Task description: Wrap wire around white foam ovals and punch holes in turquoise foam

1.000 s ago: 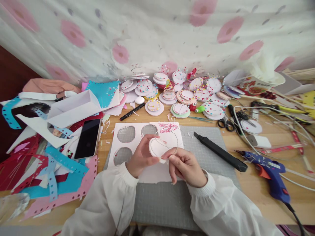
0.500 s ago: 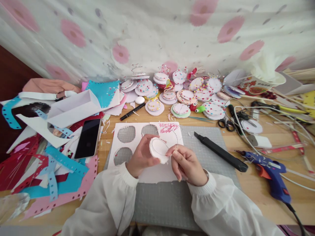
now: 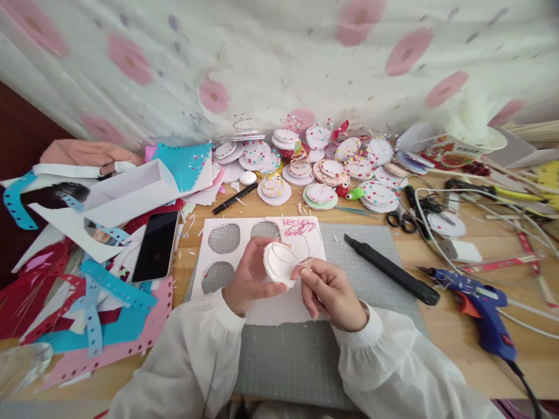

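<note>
A small white layered disc (image 3: 280, 263) is held up by my left hand (image 3: 253, 279), fingers behind its rim and thumb at its lower edge. My right hand (image 3: 329, 288) pinches a thin looped wire (image 3: 320, 244) by the disc's right edge. The wire curves over the disc's face and above my right fingers. Below both hands lies a white sheet (image 3: 275, 311) with round holes and red scribbles, on a grey cutting mat (image 3: 288, 361).
Decorated round discs (image 3: 273, 187) stand in stacks at the back. Paper scraps (image 3: 117, 285) and a phone (image 3: 156, 246) lie left. To the right are a black cutter (image 3: 393, 269), scissors (image 3: 400, 220), a blue glue gun (image 3: 480, 308) and a looped white cable (image 3: 419, 212).
The wire loop has swung left and now crosses more of the disc's face and the red scribbles. Both hands have shifted very slightly, with their grips kept.
</note>
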Demonstrator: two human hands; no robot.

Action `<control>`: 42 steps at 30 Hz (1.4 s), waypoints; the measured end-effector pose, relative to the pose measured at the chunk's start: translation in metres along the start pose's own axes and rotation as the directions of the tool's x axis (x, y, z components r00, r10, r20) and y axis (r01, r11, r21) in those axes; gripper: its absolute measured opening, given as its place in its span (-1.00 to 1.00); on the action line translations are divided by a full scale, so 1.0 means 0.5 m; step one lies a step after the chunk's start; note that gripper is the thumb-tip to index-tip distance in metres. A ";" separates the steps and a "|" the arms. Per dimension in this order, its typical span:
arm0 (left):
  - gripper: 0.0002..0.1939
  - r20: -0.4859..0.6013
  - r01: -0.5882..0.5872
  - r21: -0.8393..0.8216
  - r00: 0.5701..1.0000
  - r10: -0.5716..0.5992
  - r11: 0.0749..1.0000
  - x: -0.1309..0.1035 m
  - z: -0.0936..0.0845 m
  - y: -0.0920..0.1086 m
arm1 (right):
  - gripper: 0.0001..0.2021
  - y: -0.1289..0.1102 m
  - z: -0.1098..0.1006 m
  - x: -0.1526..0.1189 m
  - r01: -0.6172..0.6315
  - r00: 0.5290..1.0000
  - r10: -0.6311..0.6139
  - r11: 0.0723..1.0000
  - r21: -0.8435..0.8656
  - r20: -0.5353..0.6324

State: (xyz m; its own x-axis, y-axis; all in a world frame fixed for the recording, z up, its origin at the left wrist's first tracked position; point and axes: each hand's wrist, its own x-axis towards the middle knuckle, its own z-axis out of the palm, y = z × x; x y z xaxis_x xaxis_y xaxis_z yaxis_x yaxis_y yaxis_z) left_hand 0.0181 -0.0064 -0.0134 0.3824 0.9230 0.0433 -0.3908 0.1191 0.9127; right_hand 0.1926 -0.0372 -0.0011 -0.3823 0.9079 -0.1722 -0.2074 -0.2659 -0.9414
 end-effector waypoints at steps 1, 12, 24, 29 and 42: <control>-0.33 -0.002 -0.003 0.002 1.000 0.003 1.000 0.000 0.000 0.000 | -0.65 0.000 0.000 0.000 -0.003 1.000 0.003 1.000 -0.004 0.001; -0.39 -0.127 0.038 -0.011 0.991 -0.039 0.999 0.002 0.004 0.004 | -0.75 0.008 0.011 0.002 0.134 0.950 -0.187 0.968 -0.214 -0.249; -0.36 -0.129 -0.077 0.262 0.985 0.113 0.962 -0.007 0.007 -0.006 | -0.65 0.018 0.012 -0.004 0.490 0.674 -0.728 0.313 -0.814 0.126; -0.38 -0.091 -0.140 0.294 0.981 0.174 0.946 -0.006 0.005 -0.006 | -0.65 0.018 0.005 -0.006 0.468 0.623 -0.779 0.297 -0.832 0.073; -0.74 -0.049 -0.338 0.463 0.913 0.405 0.819 -0.003 -0.012 0.002 | -0.86 0.017 0.010 0.003 0.385 0.758 -0.630 0.640 -0.665 -0.168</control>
State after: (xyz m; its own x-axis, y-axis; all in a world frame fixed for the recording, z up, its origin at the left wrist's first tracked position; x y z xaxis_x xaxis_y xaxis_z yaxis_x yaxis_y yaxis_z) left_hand 0.0121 -0.0053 -0.0148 0.1500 0.9090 0.3890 -0.0613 -0.3841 0.9212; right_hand 0.1861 -0.0396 -0.0079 -0.0080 0.9103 0.4138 0.3186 0.3946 -0.8619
